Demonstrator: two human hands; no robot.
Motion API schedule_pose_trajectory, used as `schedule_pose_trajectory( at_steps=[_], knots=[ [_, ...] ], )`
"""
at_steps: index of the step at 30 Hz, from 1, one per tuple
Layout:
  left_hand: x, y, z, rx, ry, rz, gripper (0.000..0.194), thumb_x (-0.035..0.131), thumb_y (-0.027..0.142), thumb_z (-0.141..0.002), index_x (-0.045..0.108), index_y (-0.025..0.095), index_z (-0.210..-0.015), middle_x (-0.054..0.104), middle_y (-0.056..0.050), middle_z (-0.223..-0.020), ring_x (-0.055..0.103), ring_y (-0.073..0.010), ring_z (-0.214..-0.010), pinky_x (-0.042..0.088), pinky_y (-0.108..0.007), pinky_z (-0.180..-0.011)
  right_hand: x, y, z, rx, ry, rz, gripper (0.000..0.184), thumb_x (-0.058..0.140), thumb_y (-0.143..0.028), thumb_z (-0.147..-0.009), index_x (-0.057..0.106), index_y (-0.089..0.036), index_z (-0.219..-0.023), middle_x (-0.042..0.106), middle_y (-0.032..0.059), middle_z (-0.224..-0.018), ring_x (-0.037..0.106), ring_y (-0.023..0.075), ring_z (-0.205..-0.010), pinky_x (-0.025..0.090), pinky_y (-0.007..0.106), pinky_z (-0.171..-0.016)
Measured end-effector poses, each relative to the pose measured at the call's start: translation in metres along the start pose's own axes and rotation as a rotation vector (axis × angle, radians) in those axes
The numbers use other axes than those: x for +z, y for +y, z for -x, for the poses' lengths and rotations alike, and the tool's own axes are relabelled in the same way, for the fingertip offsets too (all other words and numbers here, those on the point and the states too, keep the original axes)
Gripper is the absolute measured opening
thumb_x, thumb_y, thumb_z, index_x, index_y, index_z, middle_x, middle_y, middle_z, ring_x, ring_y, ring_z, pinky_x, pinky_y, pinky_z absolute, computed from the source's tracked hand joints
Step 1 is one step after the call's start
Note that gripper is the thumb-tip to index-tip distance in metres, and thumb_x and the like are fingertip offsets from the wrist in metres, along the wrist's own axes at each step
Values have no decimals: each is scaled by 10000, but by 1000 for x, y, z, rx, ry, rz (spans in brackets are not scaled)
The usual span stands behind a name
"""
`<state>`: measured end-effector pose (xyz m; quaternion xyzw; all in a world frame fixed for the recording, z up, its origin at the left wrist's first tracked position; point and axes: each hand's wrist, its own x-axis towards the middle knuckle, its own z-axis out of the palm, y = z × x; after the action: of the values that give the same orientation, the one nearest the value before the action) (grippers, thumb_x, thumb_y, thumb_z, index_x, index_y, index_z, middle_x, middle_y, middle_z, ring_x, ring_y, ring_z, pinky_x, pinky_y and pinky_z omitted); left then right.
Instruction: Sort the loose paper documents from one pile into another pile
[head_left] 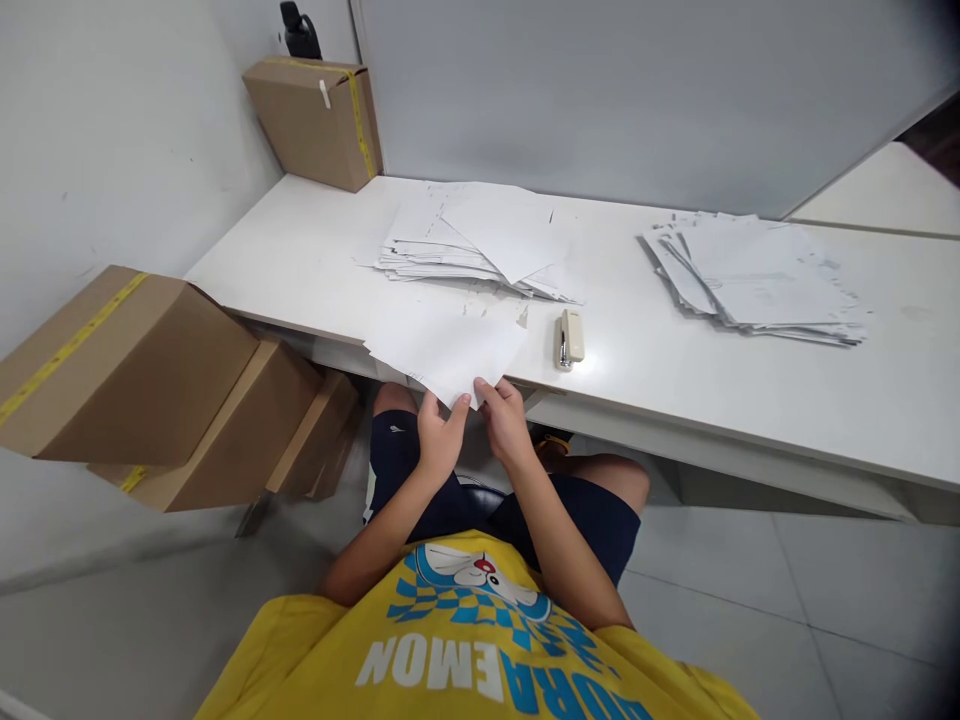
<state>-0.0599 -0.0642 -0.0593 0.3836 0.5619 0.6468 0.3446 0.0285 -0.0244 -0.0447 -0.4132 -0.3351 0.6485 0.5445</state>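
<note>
Paper (pixel 450 345) pinched at near corner; left hand (pixel 442 435), right hand (pixel 501 415) close together.

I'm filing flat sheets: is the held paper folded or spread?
Spread: the paper extends wide from left hand and right hand, no fold visible.

Yellow stripe — brown box (pixel 307 125)

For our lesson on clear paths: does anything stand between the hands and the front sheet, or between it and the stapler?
Nothing visible does. The left hand and right hand both grip the near edge of the sheet, and white tabletop shows between it and the stapler.
</note>
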Motion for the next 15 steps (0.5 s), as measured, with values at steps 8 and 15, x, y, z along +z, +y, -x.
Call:
schedule_pose_trajectory(
  at_steps=[8,15],
  knots=[
    [8,26,7,157,4,-34,396,787,369,-790,686,204,-1135,719,-103,-1152,635,-287,-1183,473,-392,-1065,-11,-28,-5,-147,-65,126,365,752,-540,-736,703,-201,-860,701,28,-838,598,201,-817,475,338,-785],
    [-4,100,20,389,-145,-464,130,697,359,-867,734,245,-816,728,-33,-753,678,-206,-715,529,-336,-759,-17,-42,-26,-275,8,134,385,718,-576,-754,693,-209,-868,690,40,-885,595,206,-857,472,329,-784]
  ],
)
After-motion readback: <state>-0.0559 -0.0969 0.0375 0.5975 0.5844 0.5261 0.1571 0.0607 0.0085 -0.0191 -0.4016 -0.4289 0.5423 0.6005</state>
